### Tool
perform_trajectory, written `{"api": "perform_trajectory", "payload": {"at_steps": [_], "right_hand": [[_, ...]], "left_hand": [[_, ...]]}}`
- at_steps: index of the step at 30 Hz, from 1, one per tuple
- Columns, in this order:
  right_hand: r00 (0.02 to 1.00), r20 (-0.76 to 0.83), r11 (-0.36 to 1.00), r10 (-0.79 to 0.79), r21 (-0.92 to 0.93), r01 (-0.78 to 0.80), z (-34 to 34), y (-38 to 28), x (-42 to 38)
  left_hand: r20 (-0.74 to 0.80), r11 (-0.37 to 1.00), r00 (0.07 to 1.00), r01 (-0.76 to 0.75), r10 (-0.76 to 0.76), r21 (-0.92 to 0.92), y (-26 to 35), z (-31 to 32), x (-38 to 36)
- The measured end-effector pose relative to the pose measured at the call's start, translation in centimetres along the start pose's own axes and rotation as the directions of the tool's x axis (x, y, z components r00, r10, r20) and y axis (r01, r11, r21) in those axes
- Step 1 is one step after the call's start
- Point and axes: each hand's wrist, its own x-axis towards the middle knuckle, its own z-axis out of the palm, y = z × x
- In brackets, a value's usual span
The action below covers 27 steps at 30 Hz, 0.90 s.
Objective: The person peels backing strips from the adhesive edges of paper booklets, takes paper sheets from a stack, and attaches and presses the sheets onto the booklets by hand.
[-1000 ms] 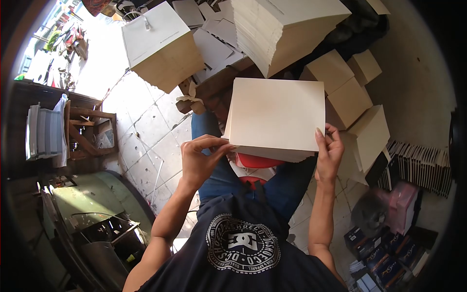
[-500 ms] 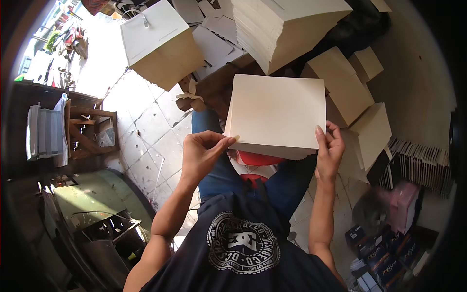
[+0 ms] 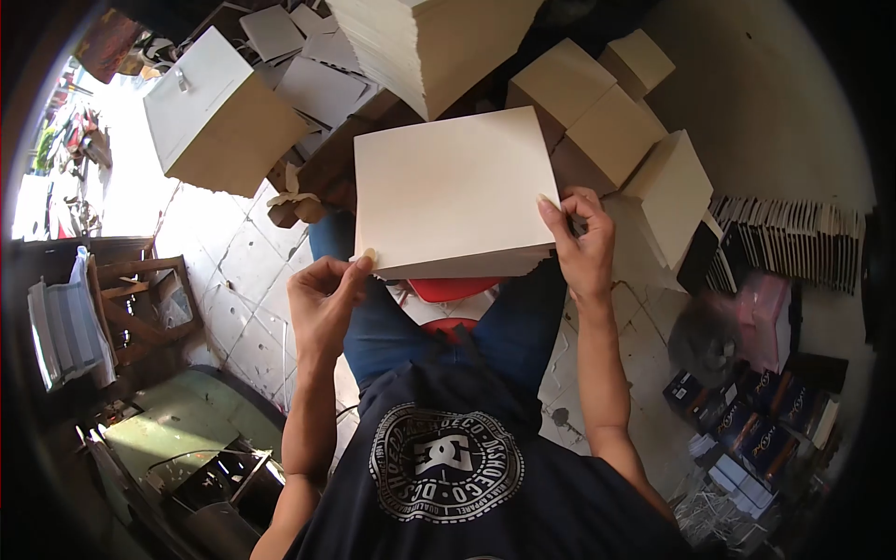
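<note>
Cream rectangular stack of paper sheets [image 3: 453, 191] sits centre, just beyond the knees; support underneath unclear. Left hand [image 3: 322, 294] pinches its near left corner, thumb on top. Right hand [image 3: 588, 245] grips its right edge, thumb on top, fingers curled. Red round-edged seat [image 3: 443, 288] shows on the near side. Tall cream paper pile [image 3: 425, 51] far; white-topped cream block [image 3: 201, 103] far left; black-and-white row of upright slabs [image 3: 793, 238] right.
</note>
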Motion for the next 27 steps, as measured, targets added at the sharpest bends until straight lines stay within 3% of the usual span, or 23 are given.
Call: {"api": "perform_trajectory", "payload": {"at_steps": [22,25,27], "right_hand": [[0.999,0.048,0.999,0.017,-0.03,-0.016,-0.4,0.4,-0.5],[0.96,-0.017,0.848,-0.28,-0.474,0.239,0.1,-4.7,-1.8],[0.924,0.312,0.759,-0.221,-0.54,0.364,2.1,-7.9,-4.0]], "left_hand": [[0.013,0.999,1.0,-0.008,0.008,-0.037,-0.7,-0.2,0.1],[0.011,0.996,1.0,0.006,-0.006,-0.088,-0.4,0.3,-0.3],[-0.011,0.996,1.0,0.012,-0.013,-0.091,-0.1,0.6,-0.6]]}}
